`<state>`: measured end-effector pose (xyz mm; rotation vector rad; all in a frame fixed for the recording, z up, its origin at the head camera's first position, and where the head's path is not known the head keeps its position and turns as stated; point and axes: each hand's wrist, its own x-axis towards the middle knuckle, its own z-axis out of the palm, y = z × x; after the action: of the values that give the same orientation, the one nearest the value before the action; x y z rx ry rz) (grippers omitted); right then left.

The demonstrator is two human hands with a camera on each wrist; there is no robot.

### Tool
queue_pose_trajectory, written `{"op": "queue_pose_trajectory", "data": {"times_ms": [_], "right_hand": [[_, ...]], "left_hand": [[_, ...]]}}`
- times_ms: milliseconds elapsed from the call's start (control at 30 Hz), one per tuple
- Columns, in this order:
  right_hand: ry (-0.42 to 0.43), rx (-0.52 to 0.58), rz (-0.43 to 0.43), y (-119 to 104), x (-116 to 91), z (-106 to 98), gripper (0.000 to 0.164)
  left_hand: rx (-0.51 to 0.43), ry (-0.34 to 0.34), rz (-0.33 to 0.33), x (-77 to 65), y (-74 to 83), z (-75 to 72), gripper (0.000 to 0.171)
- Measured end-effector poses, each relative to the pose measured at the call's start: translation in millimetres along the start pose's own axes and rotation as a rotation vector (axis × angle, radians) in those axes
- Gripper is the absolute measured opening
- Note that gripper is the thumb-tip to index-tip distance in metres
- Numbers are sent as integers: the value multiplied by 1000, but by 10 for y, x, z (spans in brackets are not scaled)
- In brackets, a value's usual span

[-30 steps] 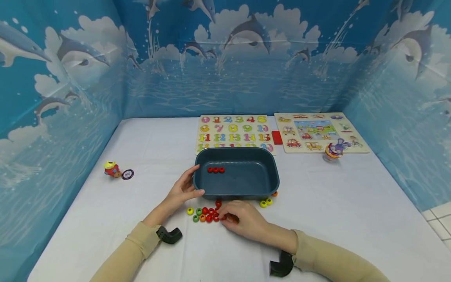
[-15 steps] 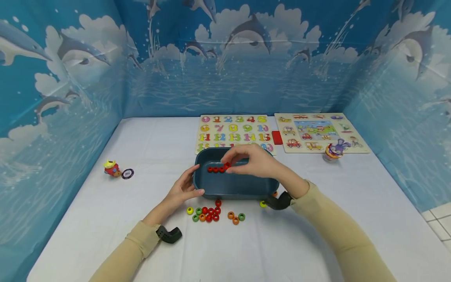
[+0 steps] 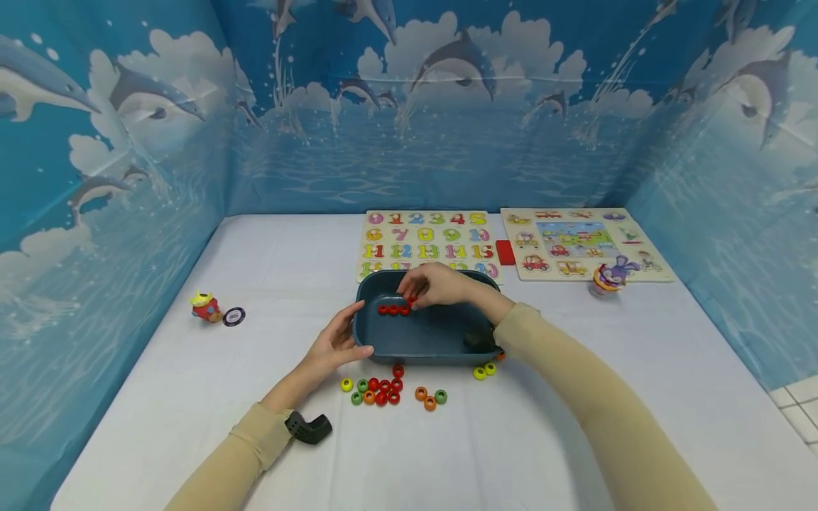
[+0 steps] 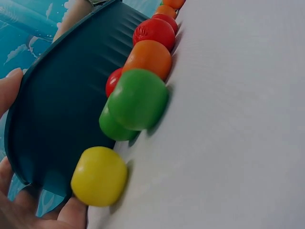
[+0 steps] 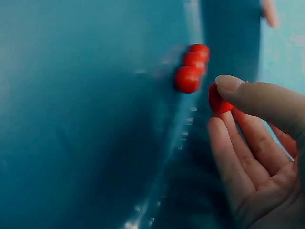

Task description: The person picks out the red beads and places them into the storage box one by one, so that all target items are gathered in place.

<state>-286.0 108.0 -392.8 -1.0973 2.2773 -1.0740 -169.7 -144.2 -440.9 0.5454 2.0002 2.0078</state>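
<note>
My left hand [image 3: 329, 348] holds the dark teal tray [image 3: 422, 344] at its near-left corner, thumb on the front wall and fingers along the left side. Inside the tray, three red beads [image 3: 393, 310] sit in a row. Over the tray's floor, my right hand [image 3: 441, 285] pinches another red bead [image 5: 219, 98] between thumb and finger, just off the right end of that row. On the cloth before the tray lie red beads [image 3: 381, 399], green beads [image 3: 356, 399], orange beads [image 3: 430, 403] and a yellow bead [image 4: 100, 176] by my left fingers.
Two yellow beads [image 3: 480, 372] lie under the tray's front-right corner. Behind the tray are a number puzzle board [image 3: 424, 234] and a vehicle puzzle board [image 3: 575, 245]. A rabbit figure [image 3: 610, 278] stands right; a red toy [image 3: 206, 307] and a round chip [image 3: 233, 316] lie left.
My right hand has picked a red bead from the group on the cloth and carried it up into the tray, lowering it beside the row. My left hand has stayed on the tray.
</note>
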Motion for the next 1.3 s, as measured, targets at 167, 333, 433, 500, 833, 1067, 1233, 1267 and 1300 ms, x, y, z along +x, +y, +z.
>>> {"op": "queue_pose_trajectory", "data": {"times_ms": [167, 333, 433, 500, 833, 1067, 1233, 1267, 1300], "right_hand": [[-8, -58, 13, 65, 10, 41, 37], [-23, -117, 45, 127, 27, 66, 36], [-27, -143, 51, 156, 31, 81, 36], [-30, -147, 48, 167, 31, 86, 37], [84, 88, 8, -243, -188, -234, 47], [299, 170, -193, -750, -593, -77, 37], [355, 151, -251, -1041, -841, 324, 29], [339, 167, -250, -1053, -870, 409, 27], [318, 189, -248, -1054, -893, 494, 26]], "left_hand": [[7, 5, 13, 34, -131, -49, 77], [11, 8, 20, 44, -143, -52, 79], [17, 6, 26, 49, -153, -50, 79], [22, 6, 30, 48, -160, -49, 79], [-3, 1, 23, 37, -189, -48, 78], [-2, 7, 22, 44, -189, -64, 79], [1, 10, 23, 43, -190, -66, 78], [3, 11, 24, 42, -188, -65, 78], [7, 12, 23, 40, -185, -61, 78]]}}
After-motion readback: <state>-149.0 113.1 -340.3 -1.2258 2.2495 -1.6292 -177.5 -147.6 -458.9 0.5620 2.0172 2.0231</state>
